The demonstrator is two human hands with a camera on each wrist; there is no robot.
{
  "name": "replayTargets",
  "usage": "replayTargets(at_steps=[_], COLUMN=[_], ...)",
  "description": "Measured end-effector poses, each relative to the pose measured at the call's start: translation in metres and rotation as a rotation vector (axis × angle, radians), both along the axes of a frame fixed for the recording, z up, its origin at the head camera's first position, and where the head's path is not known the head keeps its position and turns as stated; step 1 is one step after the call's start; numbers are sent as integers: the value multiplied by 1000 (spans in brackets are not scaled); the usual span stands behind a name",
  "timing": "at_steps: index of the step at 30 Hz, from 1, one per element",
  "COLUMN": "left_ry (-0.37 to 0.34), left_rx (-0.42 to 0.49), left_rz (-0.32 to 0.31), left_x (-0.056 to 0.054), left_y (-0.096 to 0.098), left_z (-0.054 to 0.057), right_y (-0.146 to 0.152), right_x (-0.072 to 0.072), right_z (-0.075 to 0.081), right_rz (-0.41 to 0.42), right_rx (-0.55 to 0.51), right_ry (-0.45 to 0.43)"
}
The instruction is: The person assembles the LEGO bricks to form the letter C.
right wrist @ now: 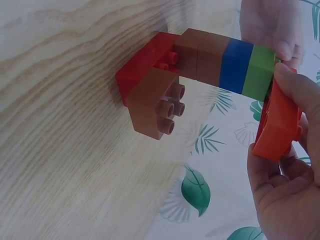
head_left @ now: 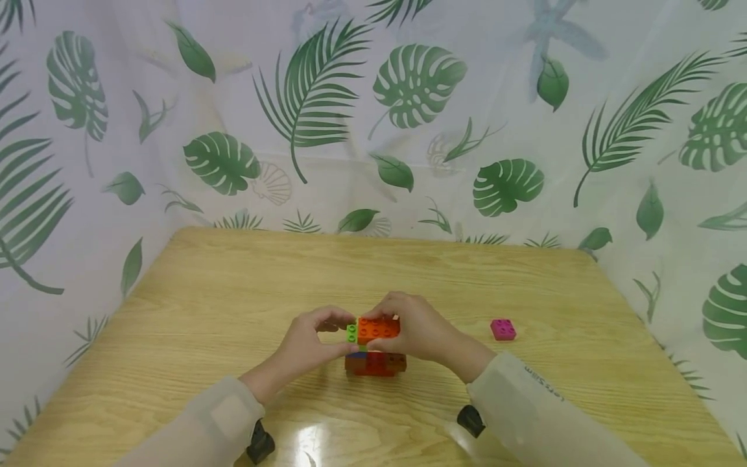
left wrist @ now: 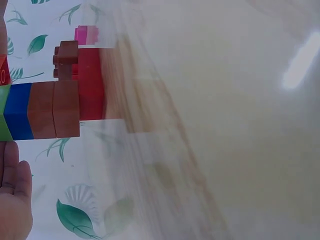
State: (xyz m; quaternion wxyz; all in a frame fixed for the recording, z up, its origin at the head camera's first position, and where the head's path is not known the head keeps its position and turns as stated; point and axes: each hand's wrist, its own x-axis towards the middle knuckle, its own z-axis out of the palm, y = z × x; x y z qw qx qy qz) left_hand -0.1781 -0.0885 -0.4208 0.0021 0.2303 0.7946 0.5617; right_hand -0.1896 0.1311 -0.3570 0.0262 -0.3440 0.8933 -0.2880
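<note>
Small toy building bricks form a tower: a red base brick (right wrist: 145,65), two brown bricks (left wrist: 54,110), a blue brick (left wrist: 19,111) and a green brick (right wrist: 259,72) on top. A separate brown brick (right wrist: 155,102) sits on the base beside the tower. My right hand (head_left: 423,327) pinches an orange-red brick (head_left: 376,332) between thumb and fingers. That brick lies over part of the green one, slightly tilted in the right wrist view; whether its studs are locked cannot be told. My left hand (head_left: 306,340) holds the tower's top at the green brick, thumb on the near side, fingers on the far side.
A pink brick (head_left: 503,329) lies alone on the wooden table (head_left: 262,272), right of my right hand. A white leaf-patterned cloth (head_left: 420,188) hangs behind the table and along its sides. Dark straps (head_left: 470,420) show at both wrists.
</note>
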Motion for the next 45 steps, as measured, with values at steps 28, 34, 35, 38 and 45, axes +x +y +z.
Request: replayTargets(at_steps=[28, 34, 35, 38, 45], left_ry=[-41, -29, -31, -29, -29], left_rx=[89, 58, 57, 52, 34], left_rz=[7, 18, 19, 21, 28], left_x=[2, 2, 2, 3, 2], left_y=[9, 10, 10, 10, 11], left_z=[-3, -2, -2, -1, 1], right_y=[10, 26, 30, 41, 69], right_x=[3, 3, 3, 3, 3], right_z=[-17, -29, -31, -36, -50], right_rz=[27, 40, 37, 31, -29], right_rx=[-79, -163, -173, -196, -189], right_ry=[1, 18, 17, 13, -18])
